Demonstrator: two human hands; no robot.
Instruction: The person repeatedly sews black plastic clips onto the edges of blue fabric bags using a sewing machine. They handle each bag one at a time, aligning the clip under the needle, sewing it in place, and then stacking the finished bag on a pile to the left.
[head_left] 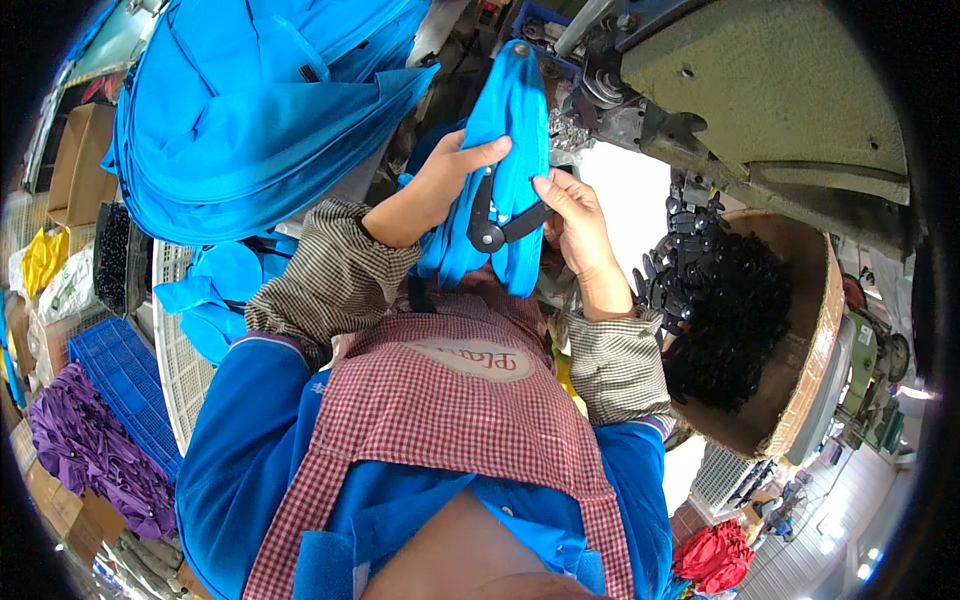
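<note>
A folded bright blue fabric piece [515, 100], like a small bag, hangs in front of my apron. A metal rivet shows at its top. My left hand [432, 190] is closed on its left side, thumb pressed on the cloth. Across its lower front sits a bent black plastic handle [487, 228], with a rivet at the bend. My right hand [582, 222] is closed around the far end of that handle, its thumb against the blue cloth edge. The fingers behind the cloth are hidden.
A big pile of blue fabric pieces [240, 120] lies at the left. Green machinery [780, 90] overhangs the upper right. Beneath it stands a cardboard box [815, 350] with many black plastic parts [730, 320]. At the lower left are a blue crate [125, 385] and purple fabric [95, 450].
</note>
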